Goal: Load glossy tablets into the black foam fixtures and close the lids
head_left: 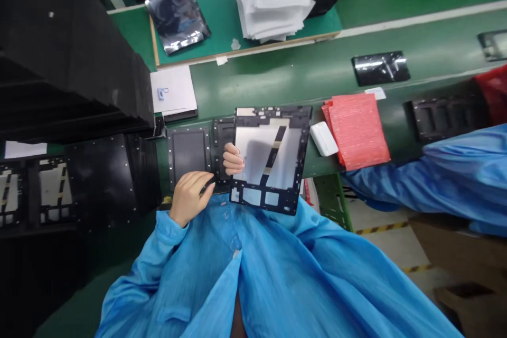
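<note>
My right hand [233, 160] holds a tablet display panel [253, 140], tilted up in front of my chest. Its fingers curl round the panel's left edge, and the rest of the hand is hidden behind it. The panel has a black frame, a silvery back and a dark ribbon cable running slantwise. My left hand [193, 195] is beside it to the left, bent, with a gap between thumb and fingers and nothing in it. Just beyond that hand, a black tray [189, 153] with a studded rim lies on the green bench. A second black tray [223, 137] is partly covered by the panel.
Tall black stacks [79, 58] rise at left, near trays holding similar panels [54, 185]. Red bubble-wrap pouches [358, 129] and a white block [324, 139] lie right. White sheets [277, 5] are piled at the back. A co-worker's blue sleeve [455, 169] reaches in from the right.
</note>
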{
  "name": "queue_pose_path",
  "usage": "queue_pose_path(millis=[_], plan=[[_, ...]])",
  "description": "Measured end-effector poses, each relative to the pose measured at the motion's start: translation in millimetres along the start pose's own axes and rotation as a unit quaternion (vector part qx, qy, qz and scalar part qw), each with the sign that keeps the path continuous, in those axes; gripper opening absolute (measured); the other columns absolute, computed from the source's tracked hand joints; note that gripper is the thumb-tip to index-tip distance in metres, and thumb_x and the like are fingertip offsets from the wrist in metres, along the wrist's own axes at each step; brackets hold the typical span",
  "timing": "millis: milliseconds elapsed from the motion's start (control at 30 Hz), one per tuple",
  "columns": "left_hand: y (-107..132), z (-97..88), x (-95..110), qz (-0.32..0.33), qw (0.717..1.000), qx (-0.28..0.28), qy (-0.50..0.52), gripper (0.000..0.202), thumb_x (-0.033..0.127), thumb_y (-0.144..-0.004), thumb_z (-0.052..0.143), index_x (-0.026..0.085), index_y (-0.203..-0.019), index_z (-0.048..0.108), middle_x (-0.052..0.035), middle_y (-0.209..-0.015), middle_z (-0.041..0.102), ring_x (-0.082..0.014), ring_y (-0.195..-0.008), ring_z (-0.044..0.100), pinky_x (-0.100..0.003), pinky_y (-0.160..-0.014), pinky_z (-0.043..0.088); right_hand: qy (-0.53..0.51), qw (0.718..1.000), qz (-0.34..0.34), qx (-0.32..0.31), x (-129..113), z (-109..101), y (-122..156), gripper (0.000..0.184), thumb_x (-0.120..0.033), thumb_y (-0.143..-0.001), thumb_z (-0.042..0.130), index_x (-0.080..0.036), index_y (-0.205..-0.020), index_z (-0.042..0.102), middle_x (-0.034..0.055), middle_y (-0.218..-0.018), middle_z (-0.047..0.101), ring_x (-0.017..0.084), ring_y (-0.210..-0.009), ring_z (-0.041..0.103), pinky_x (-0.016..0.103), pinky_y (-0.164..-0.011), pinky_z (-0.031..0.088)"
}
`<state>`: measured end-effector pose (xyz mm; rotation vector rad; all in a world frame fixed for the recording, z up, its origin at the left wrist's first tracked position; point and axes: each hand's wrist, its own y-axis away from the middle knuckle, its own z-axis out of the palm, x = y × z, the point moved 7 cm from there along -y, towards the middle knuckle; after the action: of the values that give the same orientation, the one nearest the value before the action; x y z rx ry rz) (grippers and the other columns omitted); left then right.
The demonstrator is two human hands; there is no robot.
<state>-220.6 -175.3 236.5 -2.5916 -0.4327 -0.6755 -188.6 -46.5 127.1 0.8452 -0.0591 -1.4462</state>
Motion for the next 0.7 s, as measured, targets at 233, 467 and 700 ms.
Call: queue_pose_path(millis=[233,467,700], plan=[[-34,9.0,66,-0.003,0.997,0.077,0.016,0.015,0.022,-0.087,0.054,0.016,-0.098,0.063,-0.0068,-0.09,0.069,-0.0171,-0.084,0.064,-0.032,-0.077,0.053,-0.048,0.991,0.011,-0.125,-58,17,19,0.037,-0.035,-0.1,0.014,-0.022,-0.067,0.026,-0.0108,-0.049,0.017,0.008,-0.036,0.006,0.015,-0.038,0.021],[-38,39.3,126,0.122,0.991,0.04,-0.047,0.014,0.028,-0.084,0.057,0.021,-0.093,0.066,-0.0024,-0.073,0.059,-0.0141,-0.069,0.056,-0.029,-0.065,0.046,-0.053,0.995,-0.028,-0.076,-83,9,52,0.045,-0.025,-0.098,0.0,-0.02,-0.069,0.033,-0.0107,-0.051,0.022,0.006,-0.037,0.008,0.014,-0.046,0.026],[-43,44.5,133,0.135,0.99,0.041,-0.022,0.01,0.024,-0.084,0.058,0.02,-0.09,0.064,-0.0016,-0.072,0.059,-0.0141,-0.07,0.054,-0.029,-0.064,0.044,0.076,0.995,-0.034,-0.045,-83,-24,35,0.037,-0.03,-0.098,0.012,-0.022,-0.073,0.039,-0.0103,-0.055,0.034,0.006,-0.04,0.02,0.018,-0.052,0.033]])
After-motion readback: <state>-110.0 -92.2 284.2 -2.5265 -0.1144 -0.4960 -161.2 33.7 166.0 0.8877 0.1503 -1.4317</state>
